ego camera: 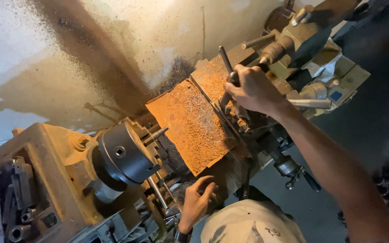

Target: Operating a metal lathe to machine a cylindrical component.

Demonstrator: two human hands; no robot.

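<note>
Right hand (251,90) clenched around a lathe lever (226,63) above the chip-strewn cover plate (190,126); left hand (197,200) open, fingers spread on the carriage near the chuck (124,153).

right grip (248,90) clenched, arm outstretched, left grip (197,200) splayed

The lathe chuck (123,154) is dark steel grey, and beside it the flat chip guard (190,123) is rusty orange, speckled with fine pale shavings. Behind the chuck, the wall (127,31) is off-white with a broad brown-black spatter streak; the tailstock (302,42) is dull olive-beige.
</note>
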